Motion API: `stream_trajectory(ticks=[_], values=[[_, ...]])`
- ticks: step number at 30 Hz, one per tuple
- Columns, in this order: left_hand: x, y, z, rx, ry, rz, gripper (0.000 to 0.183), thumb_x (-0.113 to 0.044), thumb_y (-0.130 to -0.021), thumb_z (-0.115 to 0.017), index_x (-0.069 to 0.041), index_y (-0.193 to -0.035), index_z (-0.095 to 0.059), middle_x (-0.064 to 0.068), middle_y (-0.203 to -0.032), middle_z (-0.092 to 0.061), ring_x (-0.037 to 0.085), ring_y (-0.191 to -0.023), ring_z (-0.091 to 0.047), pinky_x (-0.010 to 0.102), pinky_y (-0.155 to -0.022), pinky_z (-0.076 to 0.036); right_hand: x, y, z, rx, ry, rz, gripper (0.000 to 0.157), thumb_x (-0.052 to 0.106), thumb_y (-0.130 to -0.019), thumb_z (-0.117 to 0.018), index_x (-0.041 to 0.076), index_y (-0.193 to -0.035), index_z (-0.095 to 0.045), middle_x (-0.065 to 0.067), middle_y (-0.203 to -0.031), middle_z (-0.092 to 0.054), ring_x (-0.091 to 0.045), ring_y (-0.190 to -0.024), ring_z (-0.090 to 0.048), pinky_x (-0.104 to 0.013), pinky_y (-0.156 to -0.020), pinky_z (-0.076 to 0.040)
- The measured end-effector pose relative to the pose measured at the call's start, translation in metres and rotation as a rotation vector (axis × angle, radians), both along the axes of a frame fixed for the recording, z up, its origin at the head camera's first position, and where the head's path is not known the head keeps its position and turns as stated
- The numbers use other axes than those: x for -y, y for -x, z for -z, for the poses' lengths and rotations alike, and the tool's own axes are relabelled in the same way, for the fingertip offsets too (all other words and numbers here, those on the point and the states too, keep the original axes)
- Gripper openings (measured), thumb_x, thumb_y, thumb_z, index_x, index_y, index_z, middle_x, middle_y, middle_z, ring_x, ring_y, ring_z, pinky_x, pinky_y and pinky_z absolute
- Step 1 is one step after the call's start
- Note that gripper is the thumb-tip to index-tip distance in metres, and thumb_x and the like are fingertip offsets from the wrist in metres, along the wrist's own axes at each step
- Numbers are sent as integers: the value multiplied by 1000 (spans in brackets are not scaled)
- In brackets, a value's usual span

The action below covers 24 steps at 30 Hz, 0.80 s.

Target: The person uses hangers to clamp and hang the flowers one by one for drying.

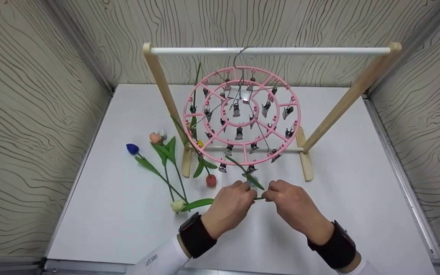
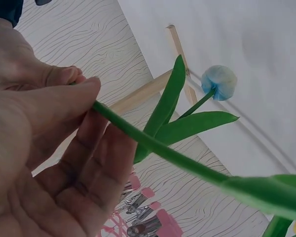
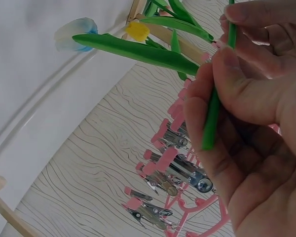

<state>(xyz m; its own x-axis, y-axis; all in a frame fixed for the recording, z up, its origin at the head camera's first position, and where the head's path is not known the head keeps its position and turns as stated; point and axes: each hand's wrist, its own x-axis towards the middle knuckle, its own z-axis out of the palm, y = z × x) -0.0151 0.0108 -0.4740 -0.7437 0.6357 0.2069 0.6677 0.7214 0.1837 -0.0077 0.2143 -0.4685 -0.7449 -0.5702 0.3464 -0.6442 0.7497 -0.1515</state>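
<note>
My left hand [image 1: 232,206] pinches the green stem [image 2: 163,150] of an artificial tulip between thumb and fingers. Close beside it, my right hand [image 1: 294,204] pinches the same stem near its bare end [image 3: 210,131]. A cream tulip [image 1: 178,206] and its leaf [image 1: 199,203] show left of the left hand, which covers the join to the held stem. Just beyond both hands a blue-and-white tulip [image 2: 219,82] hangs head down at the front of the pink clip hanger [image 1: 243,158]. A red tulip [image 1: 211,180] also hangs, further left.
The round hanger, with several metal clips [image 3: 187,173], hangs from the white bar [image 1: 300,50] of a wooden stand [image 1: 350,103]. A yellow tulip [image 3: 138,31] is at its left side. Blue [image 1: 132,149] and peach [image 1: 155,138] tulips lie on the white table [image 1: 101,183].
</note>
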Motion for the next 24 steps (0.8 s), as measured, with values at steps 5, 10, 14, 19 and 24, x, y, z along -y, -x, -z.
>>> stream_trajectory(ticks=[5, 10, 14, 19, 24], values=[[0, 1, 1, 6, 18, 3, 8, -11, -97, -82, -14, -103, -86, 1, -93, -82, 11, -78, -73, 18, -69, -63, 0, -1, -1, 4, -1, -9, 23, -7, -74, -93, 7, -90, -86, -2, -79, -70, -13, -73, -69, -23, -63, -62], [1, 2, 2, 36, 23, -4, 10, -12, -97, -82, -14, -106, -86, 2, -96, -83, 12, -81, -76, 19, -74, -65, -1, 0, -1, -4, 14, -25, 24, -2, -73, -96, 8, -92, -86, -1, -81, -71, -12, -76, -69, -22, -66, -64], [3, 2, 2, 51, 26, -6, 10, -11, -97, -82, -13, -106, -86, 2, -93, -82, 12, -81, -76, 19, -74, -65, -6, 1, -1, -47, 25, -37, 28, 1, -70, -99, 9, -93, -86, 0, -82, -71, -11, -78, -69, -22, -68, -64], [3, 2, -2, 83, 38, -15, 12, -13, -96, -84, -14, -108, -86, 3, -95, -82, 13, -82, -75, 20, -76, -65, -12, 3, -2, -109, 46, -38, 29, -1, -66, -100, 10, -89, -85, 1, -83, -70, -10, -78, -69, -21, -68, -63], [3, 2, -6, 107, 28, -19, 11, -13, -97, -83, -14, -108, -86, 2, -95, -82, 13, -81, -74, 19, -74, -64, -16, 4, -2, -120, 78, -28, 29, -4, -65, -99, 10, -86, -85, 1, -81, -68, -9, -75, -69, -20, -66, -63]])
